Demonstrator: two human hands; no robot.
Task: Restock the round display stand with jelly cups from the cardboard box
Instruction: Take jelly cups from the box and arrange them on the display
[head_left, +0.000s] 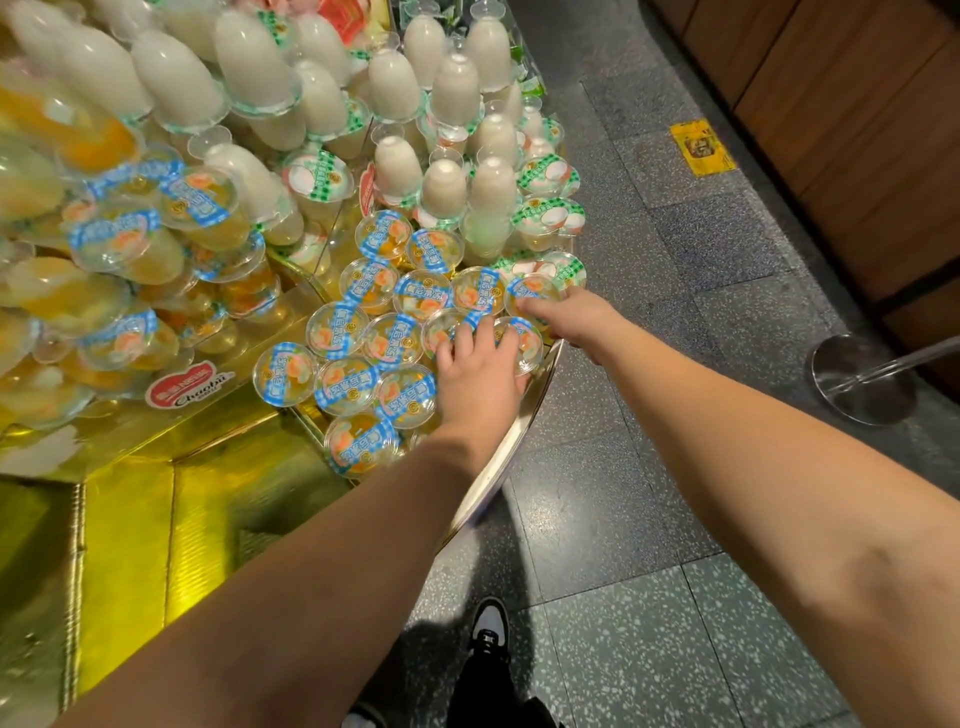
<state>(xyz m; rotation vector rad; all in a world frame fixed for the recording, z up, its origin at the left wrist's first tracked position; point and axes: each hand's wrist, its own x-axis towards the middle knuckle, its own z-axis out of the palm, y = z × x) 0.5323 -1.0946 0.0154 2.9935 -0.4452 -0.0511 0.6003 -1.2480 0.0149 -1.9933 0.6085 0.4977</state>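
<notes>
While both bare arms reach forward over the stand's edge, the left hand (480, 376) lies palm-down with fingers spread and only slightly bent on the lids of two cups, pressing rather than gripping. Its fingertips rest on one cup (522, 343) at the rim and a second cup (441, 330) just left of it. The right hand (569, 317), just beyond and to the right, has its fingers curled over the far edge of a third cup (535, 296); how firmly it holds I cannot tell.

All these jelly cups (363, 338) are round, clear plastic, filled with yellow-orange jelly and sealed with glossy film lids banded in blue check. They stand upright, lids up, packed rim to rim in rows left of and ahead of the hands.

Under them the stand (498, 462) has a pale curved rim and a shiny gold foil surface. Beyond the hands, tall domed white cups (444, 187) stand inverted, with green-checked lids (540, 176) beside them. Far left, more orange cups lie tilted in a heap (124, 244). Speckled grey floor tiles (649, 519) lie under the arms, with a black-and-white shoe (488, 629) below.
</notes>
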